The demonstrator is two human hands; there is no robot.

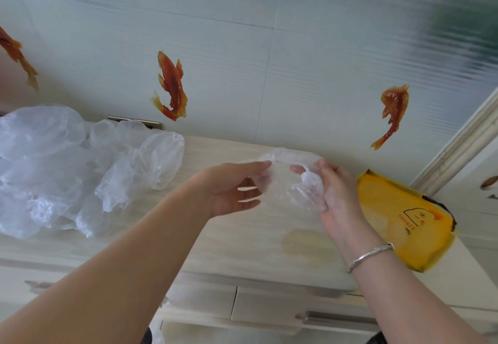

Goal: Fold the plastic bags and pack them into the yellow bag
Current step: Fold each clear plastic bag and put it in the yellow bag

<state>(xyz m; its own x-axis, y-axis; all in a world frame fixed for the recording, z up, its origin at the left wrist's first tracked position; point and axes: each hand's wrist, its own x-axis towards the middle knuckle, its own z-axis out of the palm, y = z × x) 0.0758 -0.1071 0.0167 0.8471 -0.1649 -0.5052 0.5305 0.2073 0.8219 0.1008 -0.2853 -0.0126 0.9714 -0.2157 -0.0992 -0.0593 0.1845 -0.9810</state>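
At frame centre, above the pale table [242, 249], the left hand [231, 190] and right hand [334, 195] pinch one clear plastic bag [293, 179] mid-fold, a pile of unfolded bags [67, 168] waiting at left, the yellow bag [404, 222] lying flat at right

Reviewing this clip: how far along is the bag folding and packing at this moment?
Early to middle, as far as the frame shows. Done: unclear; the yellow bag lies flat on the cabinet top, and I cannot see anything packed inside. In hand: the left hand and right hand hold one clear plastic bag between them, above the surface. Left: a heap of loose, unfolded plastic bags sits at the left.
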